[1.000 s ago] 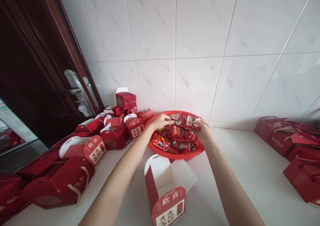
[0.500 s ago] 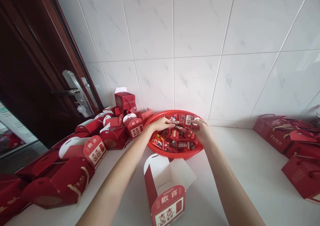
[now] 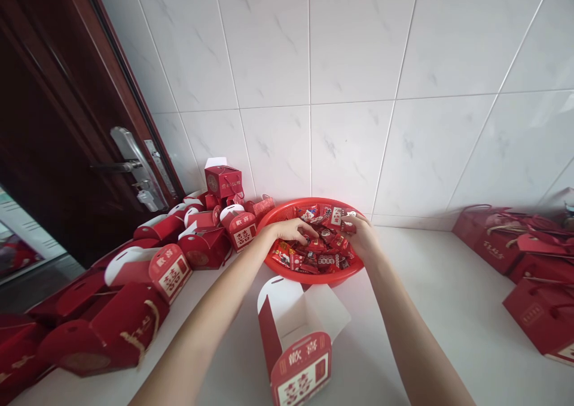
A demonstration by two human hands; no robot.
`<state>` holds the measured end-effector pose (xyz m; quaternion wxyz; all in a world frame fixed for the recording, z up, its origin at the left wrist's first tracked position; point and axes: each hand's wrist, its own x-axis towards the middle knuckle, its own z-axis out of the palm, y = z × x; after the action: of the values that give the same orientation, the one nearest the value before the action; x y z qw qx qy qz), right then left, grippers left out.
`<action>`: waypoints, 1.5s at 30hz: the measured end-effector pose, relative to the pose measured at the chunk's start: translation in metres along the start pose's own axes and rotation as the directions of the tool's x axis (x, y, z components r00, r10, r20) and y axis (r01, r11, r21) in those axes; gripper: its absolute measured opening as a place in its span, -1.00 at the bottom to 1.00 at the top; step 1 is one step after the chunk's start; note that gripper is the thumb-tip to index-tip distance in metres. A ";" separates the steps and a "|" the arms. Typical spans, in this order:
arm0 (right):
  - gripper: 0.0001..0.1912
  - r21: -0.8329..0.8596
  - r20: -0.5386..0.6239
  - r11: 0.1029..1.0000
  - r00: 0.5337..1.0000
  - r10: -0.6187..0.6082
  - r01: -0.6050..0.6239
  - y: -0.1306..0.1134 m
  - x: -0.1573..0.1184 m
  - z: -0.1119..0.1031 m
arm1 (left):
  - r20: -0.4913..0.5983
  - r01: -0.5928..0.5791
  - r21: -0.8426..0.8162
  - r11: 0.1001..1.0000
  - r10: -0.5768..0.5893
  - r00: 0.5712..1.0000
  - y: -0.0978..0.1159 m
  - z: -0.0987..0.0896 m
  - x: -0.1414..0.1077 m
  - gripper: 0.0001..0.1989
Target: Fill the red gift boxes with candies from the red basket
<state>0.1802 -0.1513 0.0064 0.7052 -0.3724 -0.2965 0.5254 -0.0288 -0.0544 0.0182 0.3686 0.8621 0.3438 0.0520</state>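
Note:
A round red plastic basket (image 3: pixel 287 274) full of wrapped candies (image 3: pixel 329 261) stands against the wall. Inside its left half, my left hand (image 3: pixel 293 231) reaches down with fingers apart, their tips touching red-wrapped candies. At the basket's right side, my right hand (image 3: pixel 362 234) has its fingers closed on a wrapped candy (image 3: pixel 337 216) with a white label; the palm side is partly hidden. Between my forearms stands an open red gift box (image 3: pixel 300 364), white inside, its flaps spread and its front printed with characters. Its inside shows no candies.
Several red gift boxes (image 3: pixel 105 328) crowd the left side, some with rope handles, and one small box (image 3: pixel 224 180) is stacked on top behind. More red boxes (image 3: pixel 538 316) stand at the right. A dark wooden door with a metal handle (image 3: pixel 134 161) is at the left; a tiled wall rises behind.
My left hand has moved slightly down and right into the candies, its fingers lower and more spread. My right hand stays at the basket's right side. The boxes have not moved.

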 end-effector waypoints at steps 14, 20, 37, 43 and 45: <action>-0.83 -0.005 0.001 1.000 1.000 0.010 -0.010 0.001 0.001 -0.001 | -0.184 -0.128 -0.011 0.992 0.124 0.975 -0.010 0.001 0.009 -0.54; -0.80 -0.017 0.010 1.000 1.000 0.015 -0.015 -0.002 -0.002 0.001 | -0.279 -0.188 -0.039 0.981 0.170 0.945 -0.002 -0.001 0.007 -0.52; -0.77 -0.092 0.072 0.994 0.996 0.062 -0.055 -0.008 -0.009 0.005 | -0.290 -0.239 -0.197 0.951 0.176 0.941 0.019 0.003 -0.005 -0.52; -0.77 -0.132 0.085 0.989 0.993 0.082 -0.070 -0.010 -0.012 0.007 | -0.277 -0.164 -0.150 0.975 0.118 0.954 0.022 0.004 -0.007 -0.53; -0.76 -0.124 0.093 0.990 0.993 0.077 -0.065 -0.010 -0.012 0.007 | -0.278 -0.160 -0.141 0.977 0.116 0.953 0.022 0.004 -0.006 -0.52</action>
<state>0.1765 -0.1630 0.0186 0.6468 -0.3985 -0.3483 0.5491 -0.0200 -0.0719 0.0309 0.3828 0.8363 0.3239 0.2217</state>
